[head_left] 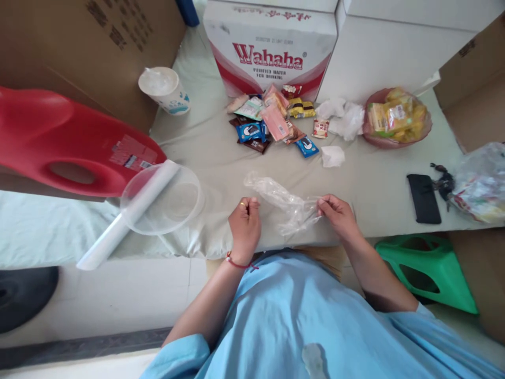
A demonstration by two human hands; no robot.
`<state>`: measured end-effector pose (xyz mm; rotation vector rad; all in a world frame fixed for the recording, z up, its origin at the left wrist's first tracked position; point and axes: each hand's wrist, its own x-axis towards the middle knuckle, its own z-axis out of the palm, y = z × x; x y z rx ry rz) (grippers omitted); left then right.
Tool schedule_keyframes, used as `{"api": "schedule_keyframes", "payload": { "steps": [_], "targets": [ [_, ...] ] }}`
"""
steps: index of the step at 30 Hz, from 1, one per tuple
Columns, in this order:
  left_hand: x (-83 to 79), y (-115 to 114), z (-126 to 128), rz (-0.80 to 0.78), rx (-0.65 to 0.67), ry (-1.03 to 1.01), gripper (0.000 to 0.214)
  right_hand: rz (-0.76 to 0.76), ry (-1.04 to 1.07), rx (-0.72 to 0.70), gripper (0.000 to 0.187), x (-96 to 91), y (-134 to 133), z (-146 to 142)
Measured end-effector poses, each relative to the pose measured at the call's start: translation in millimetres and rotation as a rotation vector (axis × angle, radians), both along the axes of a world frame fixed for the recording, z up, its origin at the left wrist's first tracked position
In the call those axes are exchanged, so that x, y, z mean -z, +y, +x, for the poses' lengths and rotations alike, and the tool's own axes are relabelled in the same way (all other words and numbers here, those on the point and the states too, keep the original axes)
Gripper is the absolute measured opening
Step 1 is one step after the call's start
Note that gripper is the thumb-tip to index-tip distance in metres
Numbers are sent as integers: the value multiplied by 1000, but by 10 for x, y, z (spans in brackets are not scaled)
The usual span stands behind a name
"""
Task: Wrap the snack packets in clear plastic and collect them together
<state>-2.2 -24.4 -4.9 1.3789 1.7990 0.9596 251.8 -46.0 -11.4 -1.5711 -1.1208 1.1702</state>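
A crumpled clear plastic bag (286,202) lies stretched over the cloth at the table's near edge. My right hand (337,215) pinches its right end between thumb and fingers. To the left of the bag is my left hand (245,223), closed with the thumb against the curled fingers; whether anything sits in that pinch, I cannot make out. Further left, a round clear plastic tub (181,202) stands with a long roll of plastic film (104,242) beside it. Beyond the bag lies a pile of wrapped snacks (276,122) in pink, blue, yellow and brown packets.
A Wahaha carton (272,52) stands behind the snacks. At the right are a pink bowl of yellow packets (381,139), a black phone (424,199) with keys, and a bulging plastic bag (483,181). A red jug (90,142) and paper cup (173,100) occupy the left.
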Motion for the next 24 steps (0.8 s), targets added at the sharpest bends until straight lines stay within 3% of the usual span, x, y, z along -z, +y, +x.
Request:
{"api": "schedule_keyframes", "payload": {
  "steps": [3,8,10,12,15,19,22,24],
  "targets": [
    [-80,-103,37,24,100,18,41,-15,-47,-6,38,3,-25,48],
    [-202,-312,301,277,362,270,60,35,-30,-34,35,-169,11,-140],
    [-176,-296,327,269,374,369,46,34,-62,-83,36,-208,27,-181],
    [-123,-237,283,219,384,373,32,24,-161,-176,35,-221,35,-152],
    [-45,-159,192,210,406,352,35,120,-418,-363,30,-258,37,-42],
    [-6,-167,212,267,508,391,38,342,-594,-613,60,-415,65,-60],
    [-34,-188,251,263,548,364,36,357,-574,-654,33,-486,140,-221],
    [-72,-178,224,215,486,321,34,336,-497,-592,27,-461,207,-305]
  ]
}}
